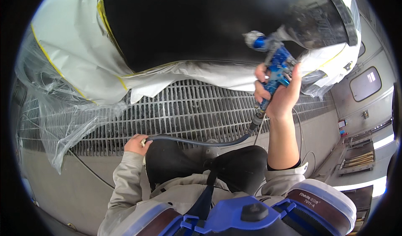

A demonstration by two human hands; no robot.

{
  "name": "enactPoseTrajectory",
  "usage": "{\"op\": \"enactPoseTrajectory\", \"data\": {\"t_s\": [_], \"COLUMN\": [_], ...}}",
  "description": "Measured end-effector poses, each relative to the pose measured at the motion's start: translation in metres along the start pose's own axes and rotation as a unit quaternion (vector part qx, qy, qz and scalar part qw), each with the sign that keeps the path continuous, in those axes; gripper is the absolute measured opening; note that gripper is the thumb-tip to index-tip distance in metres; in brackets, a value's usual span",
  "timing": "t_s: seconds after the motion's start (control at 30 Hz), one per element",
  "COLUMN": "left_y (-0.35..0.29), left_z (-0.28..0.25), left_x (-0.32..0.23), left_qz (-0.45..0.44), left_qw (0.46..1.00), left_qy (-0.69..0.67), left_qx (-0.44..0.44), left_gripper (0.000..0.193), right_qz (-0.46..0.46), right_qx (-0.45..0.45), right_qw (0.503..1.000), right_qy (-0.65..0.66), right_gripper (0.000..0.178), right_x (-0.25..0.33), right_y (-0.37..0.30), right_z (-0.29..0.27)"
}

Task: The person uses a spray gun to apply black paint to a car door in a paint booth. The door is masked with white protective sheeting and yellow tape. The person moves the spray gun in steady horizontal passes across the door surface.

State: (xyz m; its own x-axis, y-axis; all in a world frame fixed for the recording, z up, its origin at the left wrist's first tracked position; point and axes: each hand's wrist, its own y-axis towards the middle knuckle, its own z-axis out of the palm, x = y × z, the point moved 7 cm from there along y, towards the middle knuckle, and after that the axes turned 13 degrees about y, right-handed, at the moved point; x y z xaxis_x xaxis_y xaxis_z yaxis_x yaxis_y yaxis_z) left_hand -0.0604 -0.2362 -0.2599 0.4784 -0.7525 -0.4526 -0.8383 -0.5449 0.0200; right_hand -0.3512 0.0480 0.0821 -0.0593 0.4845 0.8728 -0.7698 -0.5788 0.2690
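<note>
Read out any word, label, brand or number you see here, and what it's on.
I'll leave the wording out, but say where it stands.
Pale letters and numbers: dark red band of the respirator filter, lower right.
Large, dim lettering: grey cup on the spray gun.
Small red item, far right: too small to tell.

1. From my end I see a grey floor (54, 190) with a metal grate (184, 110) set into it.
2. Clear plastic sheeting (63, 131) trails over the grate's left part.
3. I spot a thin cord (91, 169) lying at left.
</note>
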Motion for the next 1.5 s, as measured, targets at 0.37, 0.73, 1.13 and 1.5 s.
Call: {"op": "enactPoseTrajectory", "data": {"t_s": [0.37, 0.73, 1.13, 1.5], "left_y": [0.011, 0.033, -0.014, -0.049], "left_z": [-0.002, -0.049, -0.022, -0.016], "left_x": [-0.021, 0.021, 0.044, 0.025], "left_qz": [0.037, 0.074, 0.005, 0.018], "left_qw": [0.998, 0.986, 0.992, 0.995], "left_qy": [-0.012, 0.065, 0.083, 0.059], "left_qx": [-0.051, -0.132, -0.093, -0.084], "left_gripper": [0.028, 0.027, 0.027, 0.024], "right_qz": [-0.110, 0.141, 0.054, 0.155], "right_qx": [-0.271, -0.022, -0.275, -0.087], "right_qw": [0.955, 0.989, 0.956, 0.984], "right_qy": [-0.054, 0.044, -0.082, -0.036], "right_gripper": [0.069, 0.084, 0.064, 0.075], "right_x": [0.017, -0.110, -0.146, -0.191], "right_y": [-0.012, -0.013, -0.017, -0.016], "right_z": [-0.094, -0.029, -0.103, -0.099]}}
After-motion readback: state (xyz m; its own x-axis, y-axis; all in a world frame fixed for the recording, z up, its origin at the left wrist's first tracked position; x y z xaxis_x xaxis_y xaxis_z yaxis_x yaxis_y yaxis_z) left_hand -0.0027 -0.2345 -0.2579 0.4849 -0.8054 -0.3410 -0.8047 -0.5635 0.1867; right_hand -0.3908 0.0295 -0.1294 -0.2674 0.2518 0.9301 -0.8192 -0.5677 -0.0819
